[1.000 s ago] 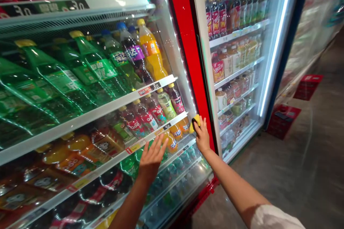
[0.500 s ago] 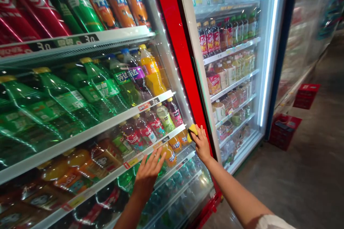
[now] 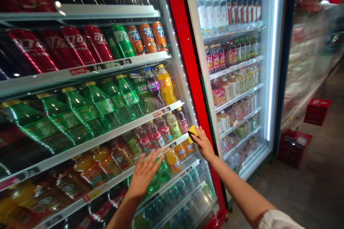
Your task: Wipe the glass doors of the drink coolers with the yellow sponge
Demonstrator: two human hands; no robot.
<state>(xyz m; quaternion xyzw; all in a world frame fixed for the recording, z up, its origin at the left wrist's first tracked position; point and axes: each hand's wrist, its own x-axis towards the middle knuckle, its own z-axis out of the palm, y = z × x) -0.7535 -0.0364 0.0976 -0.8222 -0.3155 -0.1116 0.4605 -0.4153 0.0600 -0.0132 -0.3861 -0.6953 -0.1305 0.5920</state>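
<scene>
A glass-fronted drinks fridge with a red door frame [image 3: 189, 50] fills the left and middle of the view. My right hand [image 3: 204, 145] reaches to the glass beside that frame, its fingers closed on a yellow sponge [image 3: 192, 133] with a dark part. The sponge is pressed to the glass, in line with the shelf edge marked 4.0. Lower left of it, my left hand [image 3: 143, 171] lies flat against the glass or just off it, fingers spread, holding nothing. Behind it stand orange soda bottles [image 3: 173, 161] and a green bottle [image 3: 163, 171].
Red cans [image 3: 77, 44] and green bottles [image 3: 100, 103] line the fridge shelves. To the right stands a second lit drinks cooler [image 3: 264, 78]. Red boxes [image 3: 294, 148] sit on the grey floor [image 3: 314, 189] beyond it.
My view has tilted up and shows more upper shelves, so the shelves sit lower in the picture. My right hand keeps the sponge near the frame; my left hand stays spread, slightly lower in view.
</scene>
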